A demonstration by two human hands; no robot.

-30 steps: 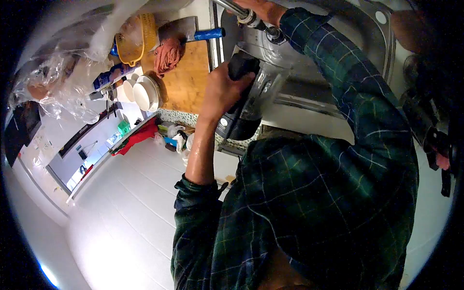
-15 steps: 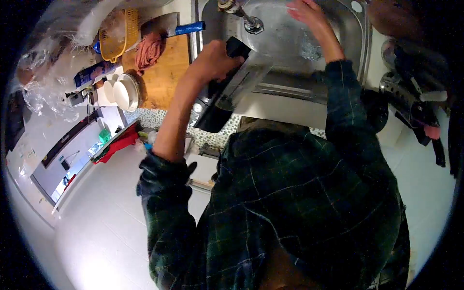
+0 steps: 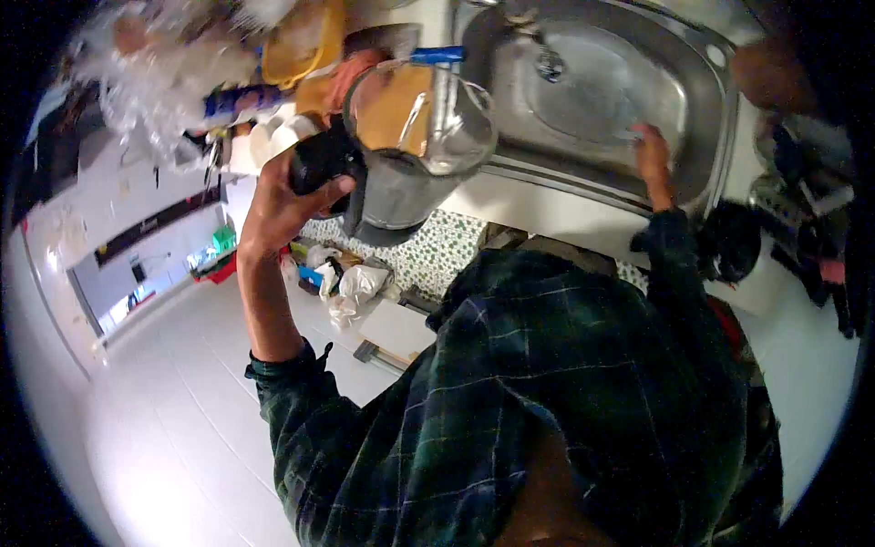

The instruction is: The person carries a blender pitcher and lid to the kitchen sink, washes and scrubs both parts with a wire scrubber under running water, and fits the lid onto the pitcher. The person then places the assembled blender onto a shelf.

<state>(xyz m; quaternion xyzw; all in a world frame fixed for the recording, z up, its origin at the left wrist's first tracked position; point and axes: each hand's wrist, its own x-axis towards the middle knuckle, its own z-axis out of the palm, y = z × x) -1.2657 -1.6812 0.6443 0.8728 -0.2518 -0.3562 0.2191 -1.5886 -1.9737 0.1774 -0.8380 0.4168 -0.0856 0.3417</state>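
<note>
My left hand (image 3: 290, 205) is closed around the black handle of a clear blender jug (image 3: 428, 169) with a black base. The jug is tilted over the counter's front edge, left of the sink, and its wide mouth faces up and away. Inside the steel sink (image 3: 583, 87), near its right front side, my right hand (image 3: 653, 162) is held low with its fingers stretched out. Nothing shows in that hand, though its fingertips are slightly blurred. A metal faucet (image 3: 524, 16) stands at the sink's far side, above the drain (image 3: 550, 64).
Behind the jug lie a wooden cutting board (image 3: 314, 94), a reddish cloth (image 3: 354, 77) and a blue-handled cleaver (image 3: 437, 55). White bowls (image 3: 290, 134) and a yellow basket (image 3: 301, 50) are farther left. A utensil holder (image 3: 775, 196) stands right of the sink.
My left hand has moved left and turned the jug so its mouth now shows. My right hand has drawn back from the sink's far side toward its right front. The view has shifted.
</note>
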